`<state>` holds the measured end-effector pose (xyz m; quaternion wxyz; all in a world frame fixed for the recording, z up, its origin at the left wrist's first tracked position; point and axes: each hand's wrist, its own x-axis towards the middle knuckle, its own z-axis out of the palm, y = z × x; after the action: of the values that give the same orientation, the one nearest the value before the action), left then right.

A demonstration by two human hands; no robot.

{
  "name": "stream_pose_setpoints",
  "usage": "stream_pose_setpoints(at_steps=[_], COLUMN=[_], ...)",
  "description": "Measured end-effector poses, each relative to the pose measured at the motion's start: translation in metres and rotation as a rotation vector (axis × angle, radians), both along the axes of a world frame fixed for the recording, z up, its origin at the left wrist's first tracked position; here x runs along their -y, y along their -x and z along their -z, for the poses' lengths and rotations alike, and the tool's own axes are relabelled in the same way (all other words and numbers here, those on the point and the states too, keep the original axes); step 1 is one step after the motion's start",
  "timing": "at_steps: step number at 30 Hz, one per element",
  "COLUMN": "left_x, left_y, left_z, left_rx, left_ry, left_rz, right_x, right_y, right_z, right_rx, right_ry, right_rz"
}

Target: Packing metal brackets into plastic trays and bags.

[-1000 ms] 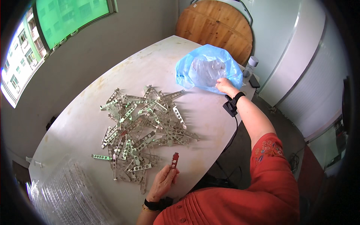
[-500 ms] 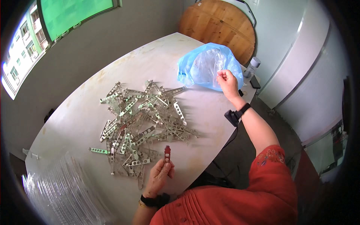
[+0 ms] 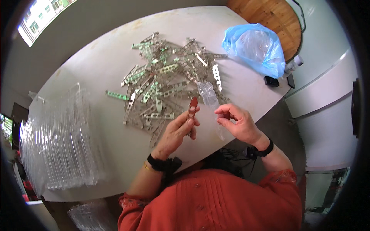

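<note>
My left hand (image 3: 178,130) is closed around the lower end of a perforated metal strip (image 3: 192,107), which stands upright and looks reddish. Just to its right, my right hand (image 3: 239,122) pinches a small clear plastic bag (image 3: 208,95) between thumb and fingers. The bag hangs loose and crumpled, its upper end over the edge of the pile. Beyond both hands lies a pile of metal strips (image 3: 168,91) with round holes, jumbled over one another. At the far right sits a blue plastic bag (image 3: 231,39), with clear plastic bags (image 3: 252,45) inside it.
Stacked clear plastic trays (image 3: 65,142) cover the left of the white table (image 3: 115,169). More clear plastic (image 3: 92,217) lies below the table edge. A clear bottle (image 3: 295,64) and a black object (image 3: 271,81) stand by the blue bag. A round wooden board (image 3: 277,19) leans behind.
My right hand has come away from the blue bag toward my left hand, bringing a clear plastic bag. My left hand still holds the metal strip. The whole view has shifted.
</note>
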<state>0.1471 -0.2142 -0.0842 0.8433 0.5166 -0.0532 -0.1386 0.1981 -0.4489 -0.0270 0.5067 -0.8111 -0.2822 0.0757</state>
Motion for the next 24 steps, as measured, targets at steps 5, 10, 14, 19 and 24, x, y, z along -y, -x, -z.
stream_pose_setpoints(at_steps=[5,10,14,19,24], left_x=[0.005,0.0,0.002,0.002,0.0], left_y=[0.008,0.012,0.011,0.011,0.012], left_z=[-0.003,-0.001,-0.006,-0.006,-0.007], left_rx=[0.049,0.087,0.091,0.11,0.115], left_ry=[-0.006,-0.079,-0.081,-0.025,-0.019], left_rz=[0.094,0.04,-0.018,-0.091,-0.107], right_x=[-0.02,-0.03,-0.022,-0.015,-0.015], right_y=[0.02,0.042,0.054,0.065,0.066], right_z=[0.014,0.018,0.019,0.02,0.015], right_rx=[0.004,-0.017,-0.092,-0.391,-0.502], right_ry=[0.062,0.06,0.03,-0.111,-0.093], right_rz=[-0.122,-0.133,-0.119,-0.021,0.059])
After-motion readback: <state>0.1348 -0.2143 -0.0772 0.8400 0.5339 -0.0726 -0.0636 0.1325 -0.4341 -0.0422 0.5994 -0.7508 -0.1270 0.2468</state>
